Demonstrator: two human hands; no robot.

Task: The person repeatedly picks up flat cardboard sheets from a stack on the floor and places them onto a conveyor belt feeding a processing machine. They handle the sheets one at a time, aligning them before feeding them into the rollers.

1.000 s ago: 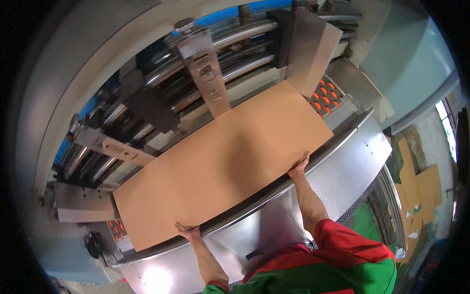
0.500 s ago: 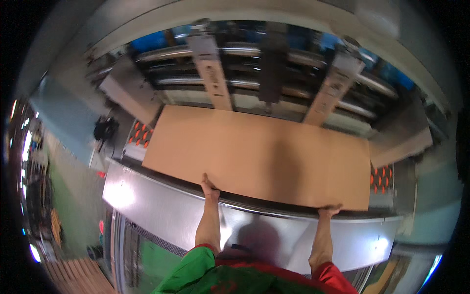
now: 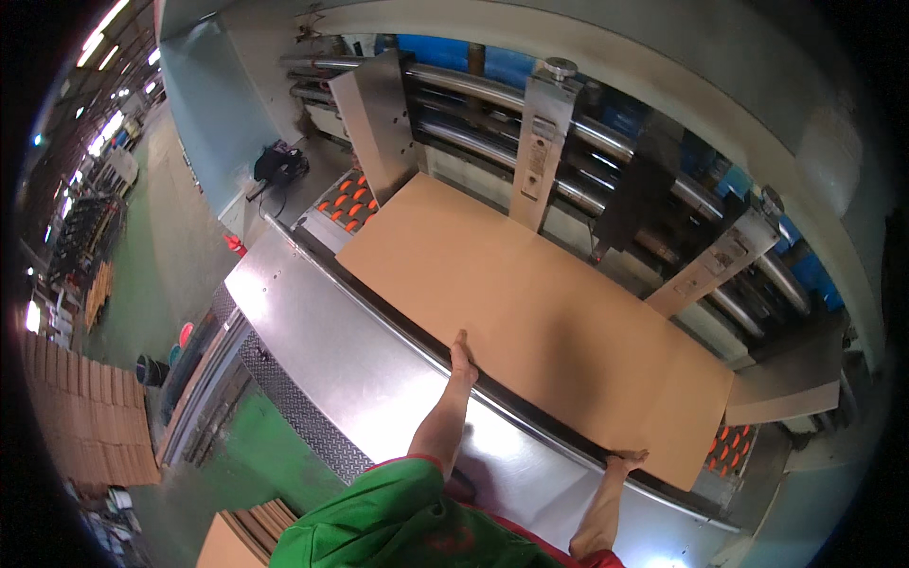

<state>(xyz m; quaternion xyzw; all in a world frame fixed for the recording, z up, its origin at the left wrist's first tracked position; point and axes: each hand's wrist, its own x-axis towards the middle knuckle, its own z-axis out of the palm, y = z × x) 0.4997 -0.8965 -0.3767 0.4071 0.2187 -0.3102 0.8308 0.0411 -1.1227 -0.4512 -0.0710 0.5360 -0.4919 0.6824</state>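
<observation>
A large, flat rectangular sheet of brown cardboard [image 3: 549, 322] lies on the machine's feed bed, its far edge under upright metal guide plates [image 3: 538, 151] and shiny steel rollers [image 3: 492, 90]. The left hand [image 3: 461, 358] and right hand [image 3: 627, 461] press flat, fingers extended, against the sheet's near edge, above the smooth stainless-steel counter [image 3: 322, 331].

I see a shiny steel feed table [image 3: 360, 369] w/ one big brown cardboard sheet [image 3: 540, 322] lying flat on it, far edge under grey metal guides [image 3: 540, 151]. Orange rollers [image 3: 348, 201] show at the sheet's left end.
</observation>
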